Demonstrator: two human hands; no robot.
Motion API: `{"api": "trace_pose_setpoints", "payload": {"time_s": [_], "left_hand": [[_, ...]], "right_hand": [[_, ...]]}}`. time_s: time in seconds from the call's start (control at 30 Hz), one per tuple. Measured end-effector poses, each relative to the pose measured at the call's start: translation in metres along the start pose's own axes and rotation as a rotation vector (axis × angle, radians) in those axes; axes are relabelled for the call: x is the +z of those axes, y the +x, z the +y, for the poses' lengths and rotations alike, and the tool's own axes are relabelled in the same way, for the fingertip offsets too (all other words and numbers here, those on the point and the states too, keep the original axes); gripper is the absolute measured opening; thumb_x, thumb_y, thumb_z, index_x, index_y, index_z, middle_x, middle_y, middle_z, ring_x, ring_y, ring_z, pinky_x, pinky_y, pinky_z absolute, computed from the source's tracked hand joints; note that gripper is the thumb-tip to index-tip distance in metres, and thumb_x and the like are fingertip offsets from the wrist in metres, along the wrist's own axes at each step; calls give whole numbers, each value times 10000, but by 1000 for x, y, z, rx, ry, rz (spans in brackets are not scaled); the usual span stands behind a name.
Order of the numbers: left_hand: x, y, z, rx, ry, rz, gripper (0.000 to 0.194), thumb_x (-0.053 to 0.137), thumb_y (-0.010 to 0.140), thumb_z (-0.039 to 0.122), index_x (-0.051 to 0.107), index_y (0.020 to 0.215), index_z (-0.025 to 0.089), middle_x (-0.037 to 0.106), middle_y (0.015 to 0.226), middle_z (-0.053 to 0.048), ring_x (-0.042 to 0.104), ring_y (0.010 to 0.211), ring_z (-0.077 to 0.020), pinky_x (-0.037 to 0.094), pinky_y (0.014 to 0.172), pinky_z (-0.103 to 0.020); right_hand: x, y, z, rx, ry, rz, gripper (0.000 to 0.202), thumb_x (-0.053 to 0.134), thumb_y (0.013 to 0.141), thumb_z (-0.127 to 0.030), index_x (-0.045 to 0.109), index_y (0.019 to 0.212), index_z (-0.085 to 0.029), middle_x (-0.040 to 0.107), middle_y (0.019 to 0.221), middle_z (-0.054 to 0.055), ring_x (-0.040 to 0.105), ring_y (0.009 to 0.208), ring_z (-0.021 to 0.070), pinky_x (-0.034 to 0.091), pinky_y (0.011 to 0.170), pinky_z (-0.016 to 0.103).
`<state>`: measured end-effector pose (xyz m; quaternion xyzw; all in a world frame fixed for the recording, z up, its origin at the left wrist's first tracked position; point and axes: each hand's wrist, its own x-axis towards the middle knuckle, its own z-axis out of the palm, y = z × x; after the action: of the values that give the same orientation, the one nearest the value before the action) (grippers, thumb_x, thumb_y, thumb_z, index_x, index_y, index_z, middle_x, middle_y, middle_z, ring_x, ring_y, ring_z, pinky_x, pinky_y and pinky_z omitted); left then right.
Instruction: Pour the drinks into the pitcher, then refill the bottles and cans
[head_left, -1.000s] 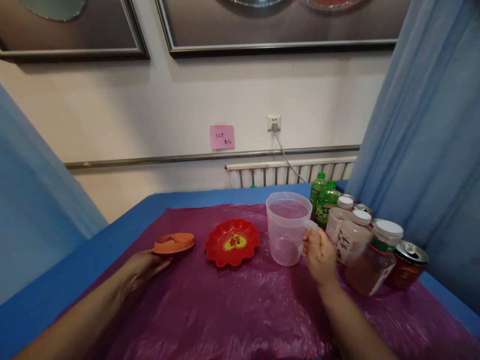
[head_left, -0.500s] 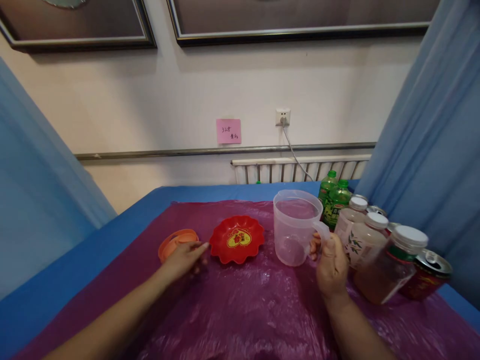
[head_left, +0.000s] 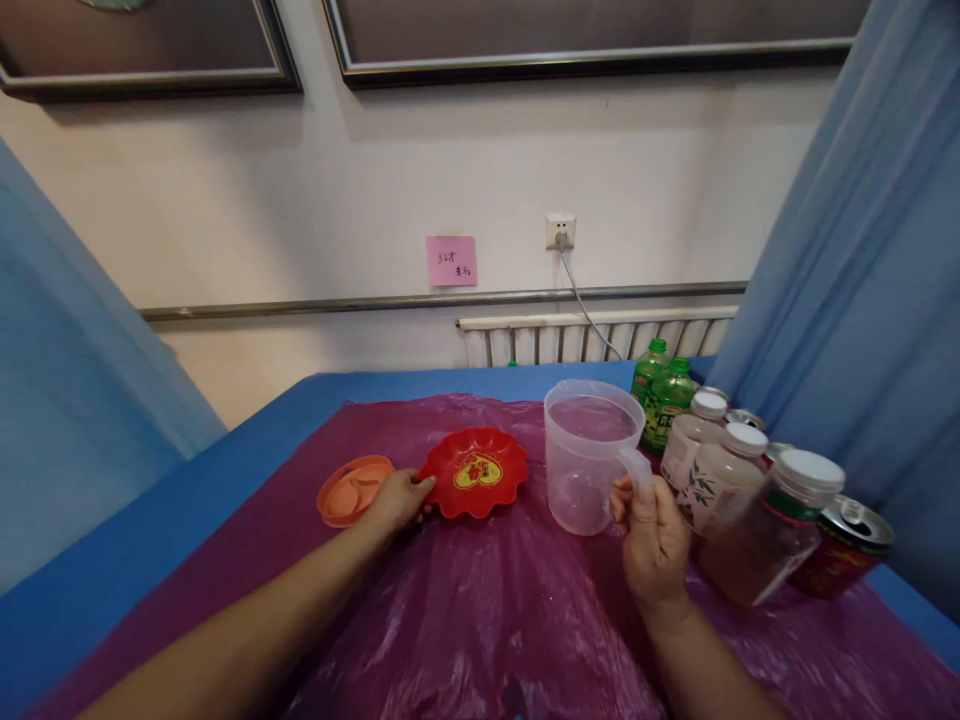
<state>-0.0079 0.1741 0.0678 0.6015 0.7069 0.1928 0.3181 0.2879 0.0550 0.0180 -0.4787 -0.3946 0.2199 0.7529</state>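
My left hand (head_left: 403, 499) is closed at the near-left edge of a red plate (head_left: 442, 468) with a scalloped rim and a yellow print in its middle. The thumb lies on the rim, and the other fingers are partly hidden below it. Left of the plate, close by my wrist, sits a round orange dish (head_left: 337, 508) with raised dividers. My right hand (head_left: 651, 540) is wrapped round the handle of a clear plastic measuring jug (head_left: 581, 470). The jug stands upright, just right of the plate, and no contents show through its wall.
At the right stand green-capped bottles (head_left: 667, 400), white-capped bottles (head_left: 724, 480), a bottle of brownish liquid (head_left: 757, 545) and a dark red can (head_left: 836, 560). Purple plastic sheeting (head_left: 480, 620) covers much of the blue table (head_left: 300, 400). Blue curtains (head_left: 832, 220) hang on both sides.
My left hand has shifted right, from over the orange dish to the red plate's rim, and closed on it. More of the orange dish shows. My right hand keeps hold of the jug.
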Motion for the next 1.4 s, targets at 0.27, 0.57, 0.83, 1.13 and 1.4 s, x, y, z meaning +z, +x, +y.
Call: {"api": "trace_pose_setpoints", "payload": {"time_s": [0.27, 0.57, 0.83, 1.13, 1.4], "left_hand": [[-40, -10, 4, 167, 115, 175, 155, 596, 761, 356, 638, 718, 214, 678, 639, -3, 647, 618, -189, 376, 520, -238], [-100, -9, 46, 274, 168, 294, 274, 557, 729, 422, 688, 793, 189, 676, 616, -5, 629, 612, -201, 400, 537, -260], [-132, -11, 146, 459, 236, 373, 301, 559, 775, 397, 740, 879, 180, 705, 654, -14, 622, 618, -178, 409, 556, -255], [-102, -23, 244, 670, 376, 389, 257, 601, 804, 294, 767, 949, 162, 732, 709, -44, 599, 594, -156, 415, 574, -284], [-78, -45, 265, 922, 537, 488, 336, 567, 872, 304, 742, 1136, 192, 706, 663, -12, 563, 545, -126, 379, 556, -269]], "right_hand": [[-2, -1, -7, 15, 136, 58, 357, 573, 954, -550, 609, 900, -199, 562, 657, -30, 506, 547, 125, 414, 529, 255], [1, -1, -2, 16, 146, 85, 372, 592, 938, -563, 617, 867, -199, 581, 698, -20, 524, 566, 127, 436, 544, 259], [4, -1, -3, -1, 118, 67, 363, 566, 960, -548, 641, 856, -209, 607, 691, -7, 540, 565, 135, 428, 516, 248], [9, 0, -6, 13, 150, 38, 378, 553, 971, -560, 645, 865, -209, 579, 644, -23, 519, 541, 126, 429, 510, 237], [9, 0, -4, 25, 152, 14, 356, 540, 986, -525, 656, 865, -211, 625, 703, 1, 547, 584, 132, 447, 534, 241]]}}
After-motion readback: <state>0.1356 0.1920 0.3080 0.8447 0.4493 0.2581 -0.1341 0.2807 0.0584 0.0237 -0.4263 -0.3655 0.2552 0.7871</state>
